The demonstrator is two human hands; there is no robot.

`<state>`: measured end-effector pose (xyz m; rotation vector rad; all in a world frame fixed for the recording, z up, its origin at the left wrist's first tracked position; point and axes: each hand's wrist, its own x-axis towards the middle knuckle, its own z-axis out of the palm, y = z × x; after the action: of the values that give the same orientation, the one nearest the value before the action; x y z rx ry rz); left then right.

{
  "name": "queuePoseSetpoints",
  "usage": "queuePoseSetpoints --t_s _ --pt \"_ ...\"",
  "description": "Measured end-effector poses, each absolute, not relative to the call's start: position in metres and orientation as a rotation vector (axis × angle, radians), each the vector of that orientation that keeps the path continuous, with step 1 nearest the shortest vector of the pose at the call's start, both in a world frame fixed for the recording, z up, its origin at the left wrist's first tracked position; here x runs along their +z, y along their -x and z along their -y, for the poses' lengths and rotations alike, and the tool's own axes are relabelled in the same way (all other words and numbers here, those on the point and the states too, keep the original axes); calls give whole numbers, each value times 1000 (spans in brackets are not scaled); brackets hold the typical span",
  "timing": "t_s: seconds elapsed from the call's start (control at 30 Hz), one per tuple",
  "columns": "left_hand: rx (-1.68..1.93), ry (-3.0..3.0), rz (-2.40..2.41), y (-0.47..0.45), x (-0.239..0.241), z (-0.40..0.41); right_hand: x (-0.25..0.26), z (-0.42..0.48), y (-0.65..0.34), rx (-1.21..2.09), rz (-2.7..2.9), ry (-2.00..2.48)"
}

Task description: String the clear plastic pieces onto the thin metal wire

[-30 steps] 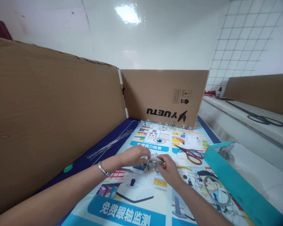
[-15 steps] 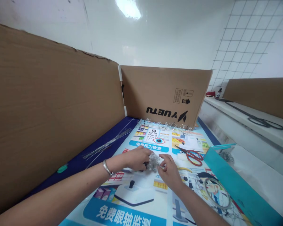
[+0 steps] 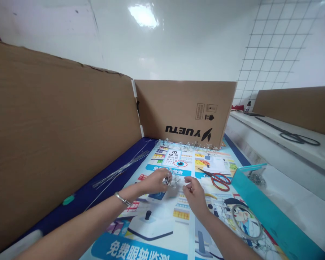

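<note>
My left hand (image 3: pixel 159 180), with a silver bangle on the wrist, is closed on a small clear-and-silver beaded wire piece (image 3: pixel 174 181), held above the printed tabletop sheet (image 3: pixel 157 206). Part of the piece is hidden by my fingers. Just right of it, my right hand (image 3: pixel 194 191) has its index finger stretched toward the piece and its other fingers curled in. A small gap shows between this hand and the beads. Whatever its fingertips pinch is too small to make out.
Red-handled scissors (image 3: pixel 219 181) lie right of my right hand. Nearer are a coil of wire (image 3: pixel 247 222) and a teal-sided box (image 3: pixel 271 206) holding a silvery bundle (image 3: pixel 257 179). Thin metal rods (image 3: pixel 120 169) lie left. Cardboard panels (image 3: pixel 184 108) stand behind and left, with beaded pieces (image 3: pixel 189 145) along the base.
My left hand has lifted and turned slightly with the beaded wire piece, which looks less bunched. My right hand has come a little away from it. The whole view has shifted slightly.
</note>
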<state>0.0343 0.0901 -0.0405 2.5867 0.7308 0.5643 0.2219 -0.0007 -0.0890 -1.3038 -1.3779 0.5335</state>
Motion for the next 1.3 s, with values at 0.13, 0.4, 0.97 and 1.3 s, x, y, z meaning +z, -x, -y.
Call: queuePoseSetpoints --t_s 0.13,0.4,0.97,1.3 --pt "737 -2318 -757 -38 -41 -78 -84 3 -222 588 1361 1237" --pt "728 -1962 -671 -52 -57 -50 -84 6 -211 891 1386 1169" --pt "441 -2110 -707 -65 -12 -69 -78 2 -221 1317 983 1028" --pt "703 -1999 -790 -69 -10 -65 -82 -1 -222 1247 809 944"
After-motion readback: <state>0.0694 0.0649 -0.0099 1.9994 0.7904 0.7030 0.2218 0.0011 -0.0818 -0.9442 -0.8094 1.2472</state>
